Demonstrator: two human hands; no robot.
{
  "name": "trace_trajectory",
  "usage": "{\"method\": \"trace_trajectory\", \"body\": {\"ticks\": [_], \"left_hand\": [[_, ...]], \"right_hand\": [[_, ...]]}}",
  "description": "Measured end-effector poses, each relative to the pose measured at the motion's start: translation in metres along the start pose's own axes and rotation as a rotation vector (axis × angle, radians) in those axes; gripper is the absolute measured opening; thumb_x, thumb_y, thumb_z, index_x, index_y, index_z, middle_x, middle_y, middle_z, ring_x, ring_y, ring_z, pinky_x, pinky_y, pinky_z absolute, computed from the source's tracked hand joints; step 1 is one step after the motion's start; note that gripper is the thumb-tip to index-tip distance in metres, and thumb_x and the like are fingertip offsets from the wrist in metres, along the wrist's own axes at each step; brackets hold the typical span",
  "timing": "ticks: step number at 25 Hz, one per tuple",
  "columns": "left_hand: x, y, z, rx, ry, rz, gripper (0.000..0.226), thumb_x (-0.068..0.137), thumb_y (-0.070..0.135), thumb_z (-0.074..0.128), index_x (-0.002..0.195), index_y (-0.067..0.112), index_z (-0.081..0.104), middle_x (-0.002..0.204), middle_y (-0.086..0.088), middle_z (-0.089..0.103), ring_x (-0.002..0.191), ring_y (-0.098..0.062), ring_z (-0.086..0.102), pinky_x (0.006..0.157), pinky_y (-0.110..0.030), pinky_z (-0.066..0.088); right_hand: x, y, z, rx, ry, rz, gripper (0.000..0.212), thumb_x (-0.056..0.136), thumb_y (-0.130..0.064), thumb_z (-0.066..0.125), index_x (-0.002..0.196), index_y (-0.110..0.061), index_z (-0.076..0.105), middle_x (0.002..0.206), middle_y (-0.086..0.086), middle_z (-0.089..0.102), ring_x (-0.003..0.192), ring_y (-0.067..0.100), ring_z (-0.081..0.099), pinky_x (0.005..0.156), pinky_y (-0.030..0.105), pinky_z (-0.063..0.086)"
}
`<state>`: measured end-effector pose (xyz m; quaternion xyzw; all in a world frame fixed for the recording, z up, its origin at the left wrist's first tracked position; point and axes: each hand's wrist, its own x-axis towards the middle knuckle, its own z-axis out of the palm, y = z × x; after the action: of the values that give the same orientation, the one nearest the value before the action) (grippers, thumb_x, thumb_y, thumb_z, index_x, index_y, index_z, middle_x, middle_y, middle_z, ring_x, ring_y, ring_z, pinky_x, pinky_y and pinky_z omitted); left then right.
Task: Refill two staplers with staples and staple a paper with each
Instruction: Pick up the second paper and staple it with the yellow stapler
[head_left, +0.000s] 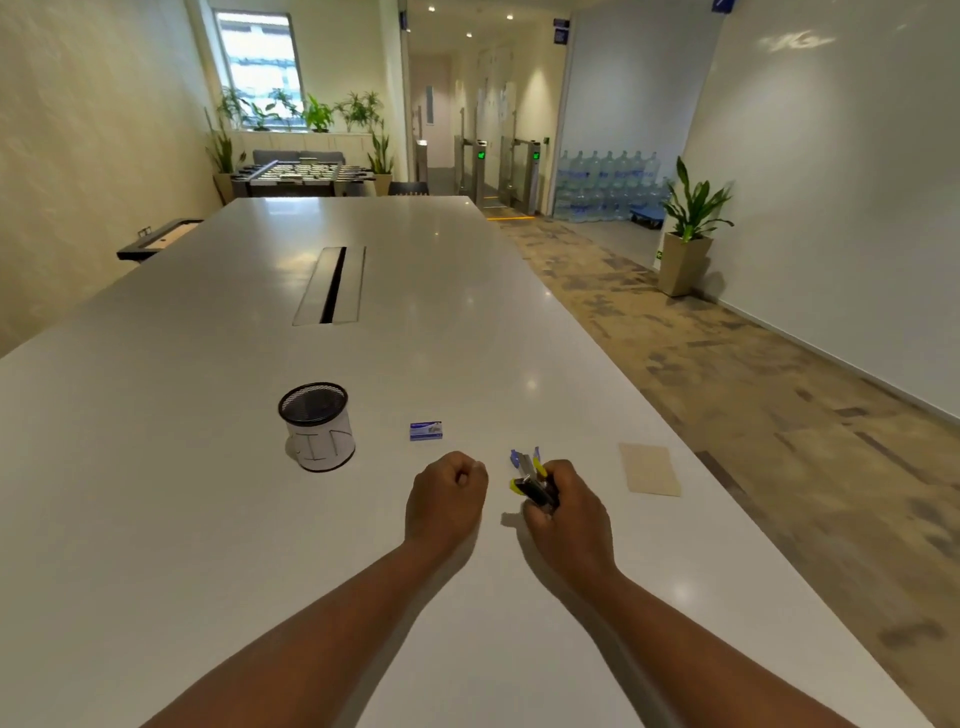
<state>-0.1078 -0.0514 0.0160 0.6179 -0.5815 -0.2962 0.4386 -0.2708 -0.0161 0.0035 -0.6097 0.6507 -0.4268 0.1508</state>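
Note:
My right hand (569, 514) grips a yellow and black stapler (535, 486) just above the white table (363, 364). A blue stapler (521, 460) lies right behind it, partly hidden by the yellow one. My left hand (447, 496) is a closed fist to the left of the staplers; I cannot tell whether anything is inside it. A small blue staple box (426, 431) lies just beyond the left hand. A tan sheet of paper (649, 469) lies flat to the right of the staplers.
A black mesh cup (317, 426) with a white paper wrap stands at the left. A cable slot (332, 285) runs down the table's middle. The table's right edge drops to a carpeted floor, with a potted plant (688, 228) by the wall.

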Motion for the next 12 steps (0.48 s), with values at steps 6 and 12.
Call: {"method": "trace_trajectory", "body": {"ticks": [6, 12], "left_hand": [[0.004, 0.051, 0.073, 0.135, -0.302, 0.272, 0.012, 0.093, 0.032, 0.06, 0.083, 0.029, 0.066, 0.079, 0.015, 0.068, 0.072, -0.005, 0.061, 0.068, -0.026, 0.044], [0.021, 0.063, 0.153, 0.297, -0.545, 0.413, 0.052, 0.093, 0.031, 0.069, 0.141, 0.015, 0.055, 0.148, -0.004, 0.052, 0.133, -0.022, 0.052, 0.109, -0.032, 0.041]], "right_hand": [[0.02, 0.051, -0.06, 0.063, 0.143, 0.216, 0.019, 0.077, -0.022, 0.064, 0.074, -0.022, 0.045, 0.062, -0.005, 0.054, 0.058, 0.019, 0.05, 0.056, 0.037, 0.043], [0.039, 0.108, -0.105, 0.09, 0.199, 0.36, 0.014, 0.076, -0.025, 0.065, 0.074, -0.018, 0.052, 0.072, -0.007, 0.061, 0.067, 0.014, 0.058, 0.06, 0.028, 0.044]]}}
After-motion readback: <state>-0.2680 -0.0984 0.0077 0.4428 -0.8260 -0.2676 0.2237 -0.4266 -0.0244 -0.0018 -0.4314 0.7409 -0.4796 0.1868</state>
